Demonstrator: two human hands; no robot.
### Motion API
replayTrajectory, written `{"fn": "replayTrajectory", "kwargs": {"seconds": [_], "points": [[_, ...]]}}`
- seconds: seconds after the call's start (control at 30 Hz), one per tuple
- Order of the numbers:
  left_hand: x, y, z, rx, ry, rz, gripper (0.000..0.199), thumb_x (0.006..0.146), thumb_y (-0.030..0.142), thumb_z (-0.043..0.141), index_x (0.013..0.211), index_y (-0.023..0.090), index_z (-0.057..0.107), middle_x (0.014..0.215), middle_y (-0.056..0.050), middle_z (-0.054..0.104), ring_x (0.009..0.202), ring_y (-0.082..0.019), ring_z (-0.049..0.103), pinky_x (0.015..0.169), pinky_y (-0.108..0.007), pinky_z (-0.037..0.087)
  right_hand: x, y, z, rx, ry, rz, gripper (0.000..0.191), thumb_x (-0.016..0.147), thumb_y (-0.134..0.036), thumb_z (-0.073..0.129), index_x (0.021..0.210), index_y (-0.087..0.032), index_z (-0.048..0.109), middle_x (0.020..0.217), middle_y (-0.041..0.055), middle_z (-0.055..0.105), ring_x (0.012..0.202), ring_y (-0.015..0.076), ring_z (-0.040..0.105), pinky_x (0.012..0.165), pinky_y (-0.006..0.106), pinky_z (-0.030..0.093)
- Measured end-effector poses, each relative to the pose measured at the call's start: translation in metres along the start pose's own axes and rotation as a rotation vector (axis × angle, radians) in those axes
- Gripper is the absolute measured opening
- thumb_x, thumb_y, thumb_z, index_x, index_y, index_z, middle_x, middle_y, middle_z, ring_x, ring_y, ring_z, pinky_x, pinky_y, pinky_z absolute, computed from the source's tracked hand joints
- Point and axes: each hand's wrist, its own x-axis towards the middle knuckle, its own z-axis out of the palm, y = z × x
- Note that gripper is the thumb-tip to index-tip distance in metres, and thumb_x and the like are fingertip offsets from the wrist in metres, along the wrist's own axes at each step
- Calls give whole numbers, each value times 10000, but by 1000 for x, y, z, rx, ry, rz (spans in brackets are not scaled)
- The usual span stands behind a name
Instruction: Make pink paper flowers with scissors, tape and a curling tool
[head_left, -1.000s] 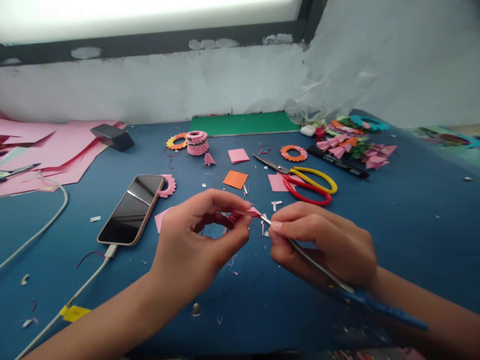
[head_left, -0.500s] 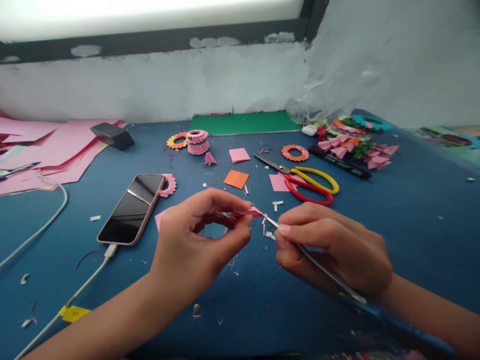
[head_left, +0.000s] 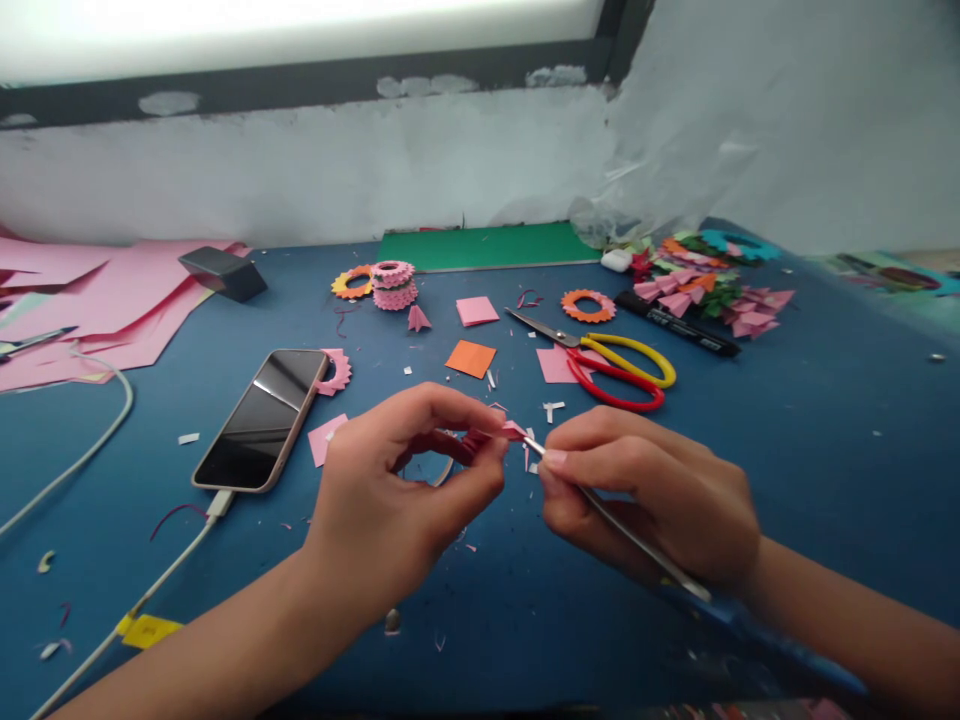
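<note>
Pinching a small pink paper piece (head_left: pixel 512 430) between fingertips, the left hand (head_left: pixel 397 490) meets the right hand (head_left: pixel 645 490), which grips a thin metal tool (head_left: pixel 600 500) (apparently blue-handled) touching it.

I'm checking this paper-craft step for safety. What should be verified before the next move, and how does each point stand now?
1. Left hand pinches the pink paper piece: ok.
2. Right hand grips the thin metal tool: ok.
3. Tool tip meets the paper, not a finger: cannot tell.
4. Scissors lie apart from both hands: ok.
5. Phone lies flat, apart from the tool: ok.
</note>
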Motion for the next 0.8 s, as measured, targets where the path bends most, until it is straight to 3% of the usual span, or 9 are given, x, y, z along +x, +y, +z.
{"fn": "replayTrajectory", "kwargs": {"seconds": [0.33, 0.8], "points": [[2, 0, 1, 5, 3, 9, 132, 697, 82, 690, 754, 192, 645, 743, 42, 696, 693, -85, 669, 641, -130, 563, -4, 1, 1, -14, 22, -1, 189, 739, -17, 538, 722, -193, 471, 647, -28, 589, 583, 39, 538, 520, 119, 446], [2, 2, 0, 0, -48, 7, 109, 705, 86, 678, 759, 174, 644, 736, 18, 693, 654, -90, 654, 617, -156, 566, -1, 2, 2, 51, 18, -24, 183, 727, -29, 560, 728, -198, 490, 671, 2, 599, 585, 75, 567, 496, 157, 469]]}}
